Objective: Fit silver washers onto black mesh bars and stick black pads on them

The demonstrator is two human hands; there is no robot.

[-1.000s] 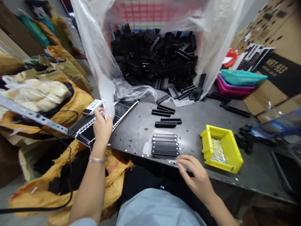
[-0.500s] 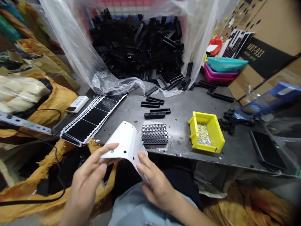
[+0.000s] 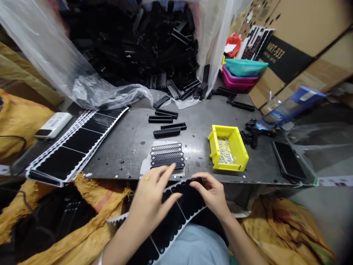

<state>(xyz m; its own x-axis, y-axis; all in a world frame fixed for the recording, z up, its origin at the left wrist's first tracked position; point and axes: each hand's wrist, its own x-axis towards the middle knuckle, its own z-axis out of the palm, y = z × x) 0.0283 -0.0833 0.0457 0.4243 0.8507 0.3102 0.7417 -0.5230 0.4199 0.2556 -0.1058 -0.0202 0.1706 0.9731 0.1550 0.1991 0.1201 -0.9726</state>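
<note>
A long sheet of black stickers on white backing (image 3: 168, 221) lies across my lap, below the table's front edge. Its scalloped white edge and thin dividing lines face up. My right hand (image 3: 211, 191) pinches the far right end of this sheet between thumb and fingers. Over the sheet's left part hovers my left hand (image 3: 154, 198), thumb and fingers apart, with nothing visible in it. Just beyond the left fingertips, a row of several black perforated strips (image 3: 167, 155) sits side by side on a pale patch of the table.
Loose black bars (image 3: 167, 131) lie behind the row. At right stand a yellow bin (image 3: 242, 154) of small metal parts and a phone (image 3: 289, 160). More sticker sheets (image 3: 79, 143) are stacked at left. A plastic-lined heap of black parts (image 3: 132, 48) fills the back.
The sheet has turned from its white back to its black face and now stretches over the lap. My left hand has let go and opened. The view has shifted, moving the table leftward in frame.
</note>
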